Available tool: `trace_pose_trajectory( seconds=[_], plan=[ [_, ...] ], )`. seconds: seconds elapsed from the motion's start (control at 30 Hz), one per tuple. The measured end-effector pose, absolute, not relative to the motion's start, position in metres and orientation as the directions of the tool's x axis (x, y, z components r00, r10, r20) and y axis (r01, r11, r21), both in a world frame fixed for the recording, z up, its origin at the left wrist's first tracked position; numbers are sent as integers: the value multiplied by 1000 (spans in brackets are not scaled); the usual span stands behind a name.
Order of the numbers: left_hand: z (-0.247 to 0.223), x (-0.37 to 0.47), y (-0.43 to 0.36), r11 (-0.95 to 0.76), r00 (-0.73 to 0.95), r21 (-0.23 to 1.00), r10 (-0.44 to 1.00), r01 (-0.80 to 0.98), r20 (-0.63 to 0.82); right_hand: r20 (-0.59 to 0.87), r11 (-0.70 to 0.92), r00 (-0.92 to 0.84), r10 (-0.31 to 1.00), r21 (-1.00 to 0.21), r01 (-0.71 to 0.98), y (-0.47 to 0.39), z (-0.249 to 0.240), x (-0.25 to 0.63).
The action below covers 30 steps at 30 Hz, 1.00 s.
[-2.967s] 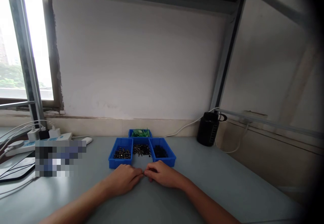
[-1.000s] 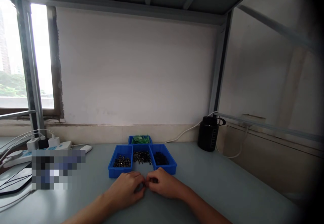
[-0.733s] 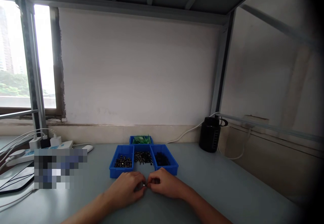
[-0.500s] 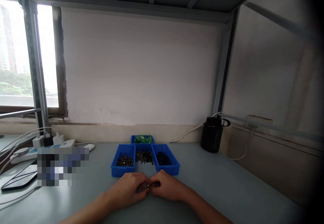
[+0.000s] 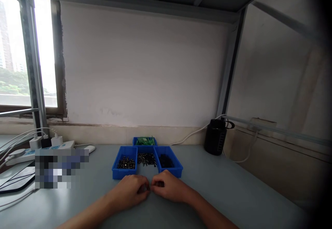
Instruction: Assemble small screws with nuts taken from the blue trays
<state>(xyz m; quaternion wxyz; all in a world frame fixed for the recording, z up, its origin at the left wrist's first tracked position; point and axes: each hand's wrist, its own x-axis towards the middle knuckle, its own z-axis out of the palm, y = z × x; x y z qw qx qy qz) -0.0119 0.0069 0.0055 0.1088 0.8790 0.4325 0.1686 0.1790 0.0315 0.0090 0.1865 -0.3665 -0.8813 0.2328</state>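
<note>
Dark and tiny, a piece [image 5: 149, 188] sits between the pinching fingers of left hand [image 5: 129, 191] and right hand [image 5: 168, 186], lower centre, its long axis unclear.

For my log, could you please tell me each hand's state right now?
Left hand: curled, fingertips near thumb; whether it holds anything cannot be told.
Right hand: curled, fingertips by the left's; anything held is indistinct.

At lower centre, the left hand [image 5: 132, 189] and right hand [image 5: 168, 187] hide whatever lies between them. Both forearms [image 5: 89, 211] run off the bottom edge. Dark pieces [image 5: 166, 160] in the blue tray [image 5: 178, 172] right of centre blur together. A pixelated patch [image 5: 58, 168] masks part of the lower left; the left edge cuts the window [image 5: 12, 56].
</note>
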Motion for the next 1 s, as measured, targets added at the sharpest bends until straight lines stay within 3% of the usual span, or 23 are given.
trace_pose_trajectory(
  seconds=[0.33, 0.6, 1.0],
  plan=[
    [-5, -11, 11, -611, 578, 285, 792, 739, 197, 245, 740, -704, 666, -334, 584, 28, 3, 174],
    [-2, -12, 10, -611, 575, 278, 791, 741, 207, 199, 693, -670, 715, -321, 645, 26, 11, 176],
    [-4, -13, 13, -595, 557, 303, 804, 744, 209, 192, 719, -698, 690, -293, 630, 28, 11, 178]
  ],
)
